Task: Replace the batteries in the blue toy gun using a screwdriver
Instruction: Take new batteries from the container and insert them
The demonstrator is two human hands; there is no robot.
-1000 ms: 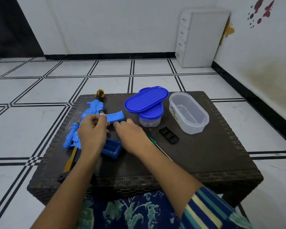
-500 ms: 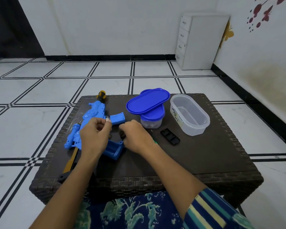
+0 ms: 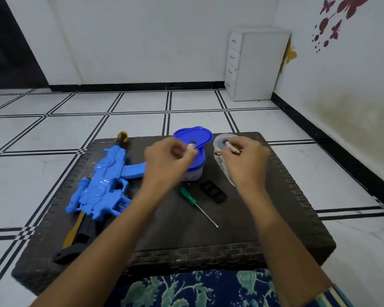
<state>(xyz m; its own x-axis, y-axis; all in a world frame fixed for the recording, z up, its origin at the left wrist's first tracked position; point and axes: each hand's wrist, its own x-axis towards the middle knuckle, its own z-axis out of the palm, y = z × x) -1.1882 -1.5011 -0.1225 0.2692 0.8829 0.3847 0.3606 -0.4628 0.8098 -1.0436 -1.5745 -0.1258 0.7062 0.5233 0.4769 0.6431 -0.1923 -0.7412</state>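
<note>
Here, both hands were raised over the far side of a dark woven counter (image 3: 231, 240). The left hand (image 3: 169, 162) pinched a small pale cylindrical battery (image 3: 190, 147) above a blue-lidded plastic box (image 3: 196, 135). The right hand (image 3: 245, 162) pinched a second battery (image 3: 233, 149) over a clear plastic tub (image 3: 218, 141); whether the cells were being stored or fetched was unclear. The blue plastic toy gun (image 3: 102, 180) lay flat at the left. A green-handled screwdriver (image 3: 187, 194) and a black battery cover (image 3: 213, 192) lay between, seemingly kept within reach for closing up.
</note>
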